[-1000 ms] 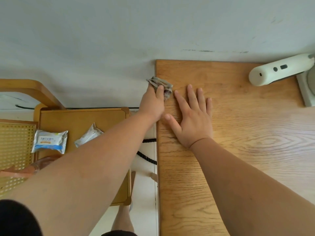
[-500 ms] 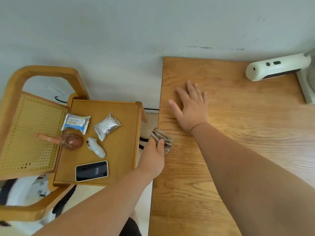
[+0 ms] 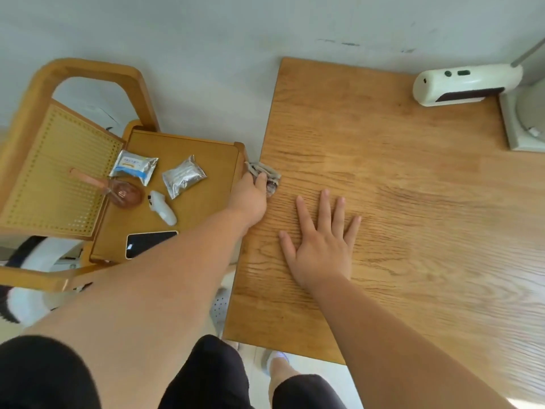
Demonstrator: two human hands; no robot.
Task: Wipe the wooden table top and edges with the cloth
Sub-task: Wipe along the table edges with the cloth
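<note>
The wooden table [image 3: 398,202] fills the right half of the head view, its left edge running from the far wall toward me. My left hand [image 3: 249,197] grips a small crumpled grey cloth [image 3: 265,175] and holds it against that left edge, about midway along. My right hand [image 3: 320,243] lies flat on the table top with fingers spread, just right of the cloth and apart from it.
A white handheld device [image 3: 463,84] lies at the table's far right, beside a pale lamp base [image 3: 525,125]. Left of the table stands a small wooden side table [image 3: 206,228] with two foil packets, a phone [image 3: 147,242], a white object and a brown mirror, next to a cane-backed chair [image 3: 56,172].
My left hand slid the cloth along the left edge from the far corner toward me, then partway back. My right hand stayed flat on the top.
</note>
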